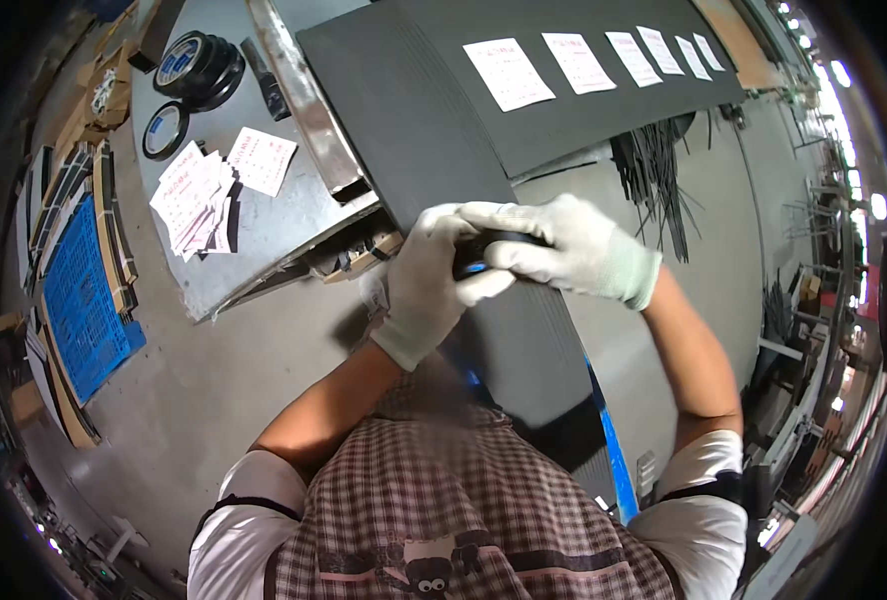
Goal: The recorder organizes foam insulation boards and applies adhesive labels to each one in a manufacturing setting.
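Both hands wear white knit gloves and meet in front of my chest. My left hand (424, 285) is closed around a roll of black tape (471, 256) with a bit of blue at its core. From the other side my right hand (576, 250) grips the same roll, its fingers curled over the top. Much of the roll is hidden by the gloves. Under the hands runs a long dark grey board (404, 110). White paper slips with red print, such as the nearest slip (509, 74), lie in a row on the adjoining dark surface.
At the left, a metal table (204, 285) bears stacked black tape rolls (199, 70), a single roll (166, 130), loose paper slips (196, 200) and a dark-handled tool (266, 80). A blue pallet (86, 300) lies beyond it. Black strips (654, 185) hang at the right.
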Demonstrator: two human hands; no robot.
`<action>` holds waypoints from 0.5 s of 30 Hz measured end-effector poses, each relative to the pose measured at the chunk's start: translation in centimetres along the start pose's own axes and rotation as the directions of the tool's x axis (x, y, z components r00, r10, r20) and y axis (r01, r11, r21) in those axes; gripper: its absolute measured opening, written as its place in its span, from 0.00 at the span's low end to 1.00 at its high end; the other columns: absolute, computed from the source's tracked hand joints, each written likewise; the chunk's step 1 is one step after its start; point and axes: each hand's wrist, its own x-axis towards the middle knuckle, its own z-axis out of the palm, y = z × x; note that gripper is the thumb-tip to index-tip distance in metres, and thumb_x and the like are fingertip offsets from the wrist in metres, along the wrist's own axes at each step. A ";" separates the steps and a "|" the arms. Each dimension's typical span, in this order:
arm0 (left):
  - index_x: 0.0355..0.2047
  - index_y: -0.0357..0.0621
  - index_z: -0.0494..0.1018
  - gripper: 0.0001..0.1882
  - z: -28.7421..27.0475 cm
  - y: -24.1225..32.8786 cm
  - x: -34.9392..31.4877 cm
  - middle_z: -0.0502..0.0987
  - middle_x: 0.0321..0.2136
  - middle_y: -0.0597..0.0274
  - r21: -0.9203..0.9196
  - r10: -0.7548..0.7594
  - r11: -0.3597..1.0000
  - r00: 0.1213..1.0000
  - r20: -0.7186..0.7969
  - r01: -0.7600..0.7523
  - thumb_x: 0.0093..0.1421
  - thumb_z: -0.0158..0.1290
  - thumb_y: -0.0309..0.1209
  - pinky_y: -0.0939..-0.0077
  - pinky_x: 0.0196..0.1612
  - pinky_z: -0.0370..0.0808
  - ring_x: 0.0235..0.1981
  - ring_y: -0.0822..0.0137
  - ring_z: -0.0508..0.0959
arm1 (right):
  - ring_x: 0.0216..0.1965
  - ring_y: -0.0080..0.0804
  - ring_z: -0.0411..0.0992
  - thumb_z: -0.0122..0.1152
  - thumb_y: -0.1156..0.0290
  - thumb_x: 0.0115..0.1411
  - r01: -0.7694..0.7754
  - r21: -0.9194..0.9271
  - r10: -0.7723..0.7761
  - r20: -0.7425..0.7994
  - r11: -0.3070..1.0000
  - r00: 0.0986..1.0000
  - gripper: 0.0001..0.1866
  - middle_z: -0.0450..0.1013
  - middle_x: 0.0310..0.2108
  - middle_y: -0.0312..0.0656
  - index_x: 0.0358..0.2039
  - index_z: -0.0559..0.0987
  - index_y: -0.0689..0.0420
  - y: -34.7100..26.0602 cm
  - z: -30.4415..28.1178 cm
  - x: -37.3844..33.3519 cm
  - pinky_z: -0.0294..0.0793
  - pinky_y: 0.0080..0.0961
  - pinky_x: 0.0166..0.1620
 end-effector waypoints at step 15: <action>0.58 0.30 0.54 0.30 -1.5 1.3 -2.0 0.69 0.42 0.50 -0.495 -0.630 0.702 0.770 -0.098 0.512 0.60 0.53 0.30 0.74 0.50 0.70 0.42 0.63 0.70 | 0.39 0.42 0.76 0.48 0.43 0.63 -0.527 0.487 0.522 0.159 0.697 0.838 0.28 0.79 0.39 0.47 0.42 0.80 0.57 8.0 4.7 -0.1 0.72 0.32 0.44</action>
